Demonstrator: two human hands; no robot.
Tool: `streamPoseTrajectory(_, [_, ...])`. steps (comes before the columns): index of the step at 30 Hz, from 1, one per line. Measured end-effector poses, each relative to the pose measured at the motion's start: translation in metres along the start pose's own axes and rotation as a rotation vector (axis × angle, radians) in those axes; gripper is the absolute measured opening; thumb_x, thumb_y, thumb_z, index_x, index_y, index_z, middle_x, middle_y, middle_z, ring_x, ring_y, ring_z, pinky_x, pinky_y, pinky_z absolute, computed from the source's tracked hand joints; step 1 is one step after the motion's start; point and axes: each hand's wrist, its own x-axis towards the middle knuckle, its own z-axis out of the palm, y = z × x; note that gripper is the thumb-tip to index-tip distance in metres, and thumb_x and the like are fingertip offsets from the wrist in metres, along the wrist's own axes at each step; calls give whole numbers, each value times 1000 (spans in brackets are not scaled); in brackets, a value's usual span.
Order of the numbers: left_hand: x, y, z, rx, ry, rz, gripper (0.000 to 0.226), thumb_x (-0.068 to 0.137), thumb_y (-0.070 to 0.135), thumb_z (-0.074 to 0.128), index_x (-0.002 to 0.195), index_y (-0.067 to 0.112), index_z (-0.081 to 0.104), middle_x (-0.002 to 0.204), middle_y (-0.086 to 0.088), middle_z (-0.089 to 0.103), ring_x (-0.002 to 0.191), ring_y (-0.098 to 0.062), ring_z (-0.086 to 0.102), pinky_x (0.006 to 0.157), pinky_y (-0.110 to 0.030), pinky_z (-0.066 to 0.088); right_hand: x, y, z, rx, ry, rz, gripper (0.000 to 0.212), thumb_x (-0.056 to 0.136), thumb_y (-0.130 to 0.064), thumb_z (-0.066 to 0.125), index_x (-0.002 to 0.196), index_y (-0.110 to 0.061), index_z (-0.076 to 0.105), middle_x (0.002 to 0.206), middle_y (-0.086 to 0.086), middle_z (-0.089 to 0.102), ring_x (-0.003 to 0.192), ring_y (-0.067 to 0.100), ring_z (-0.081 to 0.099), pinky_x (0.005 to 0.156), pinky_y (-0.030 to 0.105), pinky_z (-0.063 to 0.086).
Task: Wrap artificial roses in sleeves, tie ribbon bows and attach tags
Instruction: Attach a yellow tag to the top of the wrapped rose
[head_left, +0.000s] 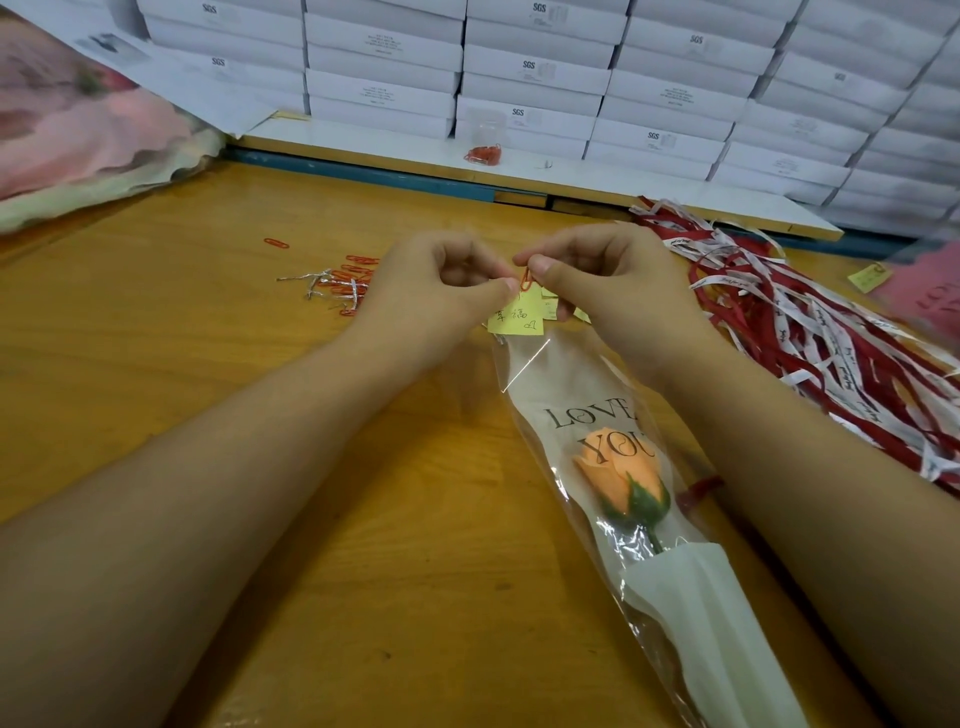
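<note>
A red paper clip (525, 281) is being pinched by the right hand (602, 283), while the top of a yellow tag (517, 318) is being pinched by the left hand (441, 291), at the mouth of the clear sleeve (563, 376). The sleeve, with a peach rose (621, 475) inside, is lying on the counter (208, 338) beside red and white ribbons (810, 338).

Likely a packing workshop: stacked white boxes (535, 78), ribbon heap (810, 332).
</note>
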Motion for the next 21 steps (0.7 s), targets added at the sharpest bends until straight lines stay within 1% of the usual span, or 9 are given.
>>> streamPoseTrajectory(4, [0, 0, -1, -5, 8, -13, 8, 85, 14, 69, 81, 20, 70, 83, 4, 72, 81, -4, 70, 64, -14, 54, 1, -1, -2, -36, -59, -10, 17, 94, -10, 57, 97, -16, 72, 71, -9, 71, 66, 1, 61, 57, 12, 45])
streamPoseTrajectory(7, [0, -1, -1, -11, 15, -22, 9, 85, 14, 69, 79, 22, 70, 82, 5, 72, 80, -3, 70, 64, -15, 55, 1, -1, -2, -45, -79, -15, 17, 93, -12, 58, 96, -18, 73, 77, 1, 72, 70, 8, 62, 60, 14, 47])
streamPoseTrajectory(9, [0, -2, -2, -15, 19, -20, 10, 84, 14, 70, 79, 23, 70, 80, 7, 72, 80, 0, 69, 61, -13, 53, 1, -1, -3, -44, -95, -24, 15, 92, -13, 60, 97, -20, 73, 84, 9, 72, 78, 16, 66, 66, 19, 52])
streamPoseTrajectory(10, [-1, -2, -2, -19, 22, -17, 11, 84, 14, 70, 78, 23, 70, 79, 7, 72, 80, 2, 68, 60, -12, 52, 0, -1, -4, -43, -103, -28, 15, 91, -13, 62, 97, -21, 73, 88, 11, 73, 83, 20, 68, 71, 24, 55])
streamPoseTrajectory(12, [-1, -2, -2, -26, 34, -12, 11, 83, 14, 71, 78, 23, 70, 77, 7, 72, 78, 2, 68, 60, -12, 53, 0, -1, -4, -47, -117, -38, 16, 89, -12, 65, 97, -22, 72, 90, 10, 74, 89, 23, 69, 81, 34, 58])
streamPoseTrajectory(16, [-1, -2, -2, -28, 58, -10, 8, 83, 14, 71, 81, 22, 70, 78, 3, 71, 73, 1, 67, 62, -12, 53, 1, 0, -2, -42, -65, -29, 23, 86, -11, 69, 106, -21, 65, 82, 3, 73, 87, 21, 70, 87, 41, 56])
streamPoseTrajectory(19, [0, -1, -3, -39, 71, -27, 8, 83, 15, 72, 81, 22, 70, 78, 3, 71, 73, 1, 68, 59, -11, 52, 1, 0, 0, -19, -36, -28, 13, 84, -10, 71, 91, -18, 62, 77, 2, 72, 83, 21, 71, 84, 44, 56])
streamPoseTrajectory(21, [0, 0, -2, -31, 70, -34, 7, 83, 15, 72, 81, 21, 70, 78, 3, 71, 73, 0, 68, 60, -12, 52, 1, 0, 0, -30, -34, -40, 10, 83, -10, 71, 85, -18, 64, 76, 1, 72, 82, 21, 71, 83, 44, 56])
